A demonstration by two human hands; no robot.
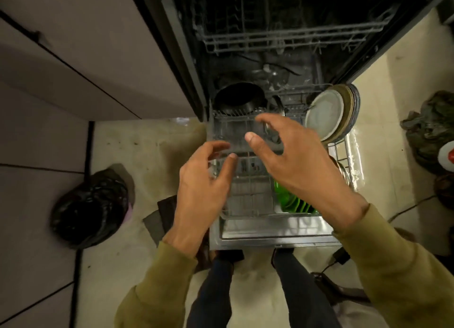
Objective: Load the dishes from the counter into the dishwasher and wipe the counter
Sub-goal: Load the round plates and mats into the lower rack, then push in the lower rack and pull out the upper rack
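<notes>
Green plates (292,202) stand in our pulled-out lower rack (270,214), pale plates (326,114) lean at its far right, a black pan (239,98) sits at the back. Our left hand (204,187) and right hand (287,155) hover above, fingers apart, holding nothing.

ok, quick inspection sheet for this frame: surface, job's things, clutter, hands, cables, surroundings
Surface: counter not in view; pale tiled floor, stained.
Job's things: dishwasher open, lower rack pulled out; dark pan at its back, plates standing at right, green plates near front; upper rack looks empty.
Clutter: black bag on floor left; crumpled cloth on floor right.
Hands: left hand and right hand over the lower rack, fingers relaxed; blurred, seem to hold nothing.
Cables: black cable and adapter on floor right.
Surroundings: grey cabinet fronts at left.
</notes>
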